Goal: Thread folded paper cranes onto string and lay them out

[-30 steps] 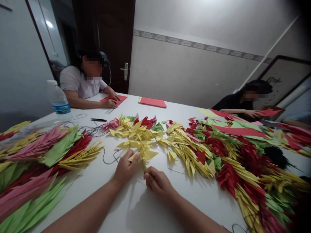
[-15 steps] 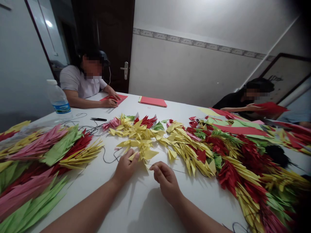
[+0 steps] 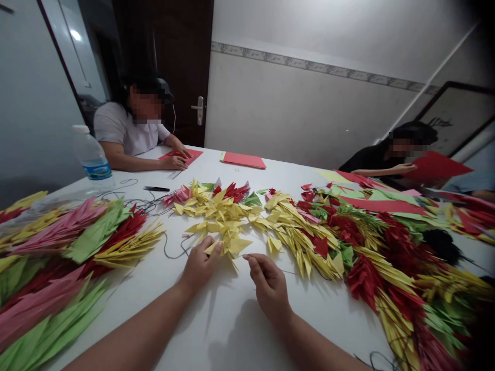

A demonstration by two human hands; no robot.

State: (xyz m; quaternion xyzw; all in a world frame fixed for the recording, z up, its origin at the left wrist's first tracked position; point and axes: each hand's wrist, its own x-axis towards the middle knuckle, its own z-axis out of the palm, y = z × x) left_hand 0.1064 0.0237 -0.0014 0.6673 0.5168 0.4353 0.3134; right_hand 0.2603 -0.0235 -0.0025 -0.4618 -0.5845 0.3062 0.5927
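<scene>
Head view: left hand (image 3: pixel 200 265) stays pinched on a yellow folded-paper cluster (image 3: pixel 228 239), which lies on the white table (image 3: pixel 220 324), same spot as 1 s ago. Right hand (image 3: pixel 269 286) has drawn back right and slightly down, fingertips pinched narrow on what looks like a thin thread (image 3: pixel 284 271). Gap between the 2 hands is wider. Far right, co-worker (image 3: pixel 377 161) holds a red paper sheet (image 3: pixel 435 167), now raised higher.
</scene>
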